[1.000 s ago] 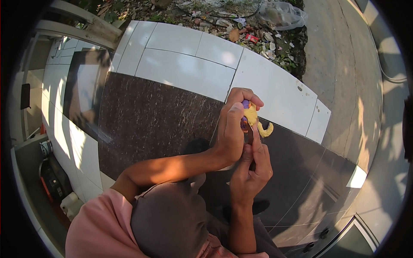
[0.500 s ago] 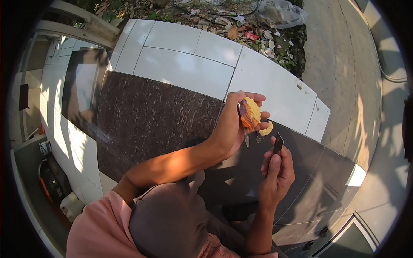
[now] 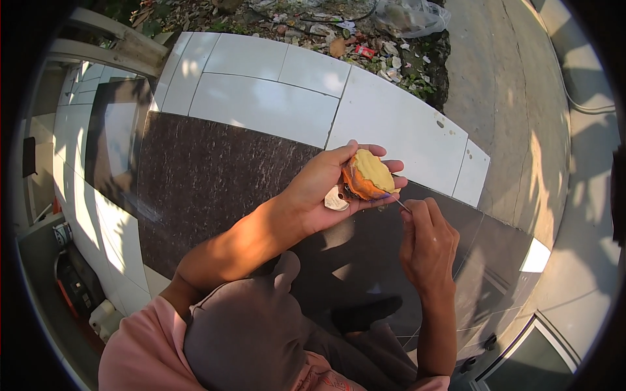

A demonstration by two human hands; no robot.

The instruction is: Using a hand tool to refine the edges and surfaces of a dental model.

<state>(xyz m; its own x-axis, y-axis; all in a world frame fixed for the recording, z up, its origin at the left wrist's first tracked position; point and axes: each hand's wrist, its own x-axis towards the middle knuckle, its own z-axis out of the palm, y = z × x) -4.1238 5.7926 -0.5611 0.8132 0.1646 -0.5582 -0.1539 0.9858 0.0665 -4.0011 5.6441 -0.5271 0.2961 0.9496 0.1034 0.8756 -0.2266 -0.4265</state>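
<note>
In my left hand (image 3: 313, 195), palm up, rests a lump of yellow, orange and purple modelling material (image 3: 373, 174), clay-like in look. Its yellow face is turned up, with orange and some purple along the side. A pale, shiny rounded piece (image 3: 336, 199) juts out from the lump's near left, over the palm; what it is made of I cannot tell. My right hand (image 3: 432, 241) is closed on a thin flat blade-like tool (image 3: 403, 204), seen nearly edge-on. The tool's tip meets the lump's lower right edge, close to my left fingertips.
Below my hands lies a floor of dark tiles (image 3: 222, 169) bordered by white tiles (image 3: 261, 98). Beyond is a strip of soil with litter (image 3: 365, 49), and a concrete path (image 3: 495, 98) runs along the right. A black and orange case (image 3: 75, 283) stands at the lower left.
My left hand has turned the lump so its yellow face shows more. My right hand has brought the tool up to the lump's edge; before, it was held apart, dark and upright.
</note>
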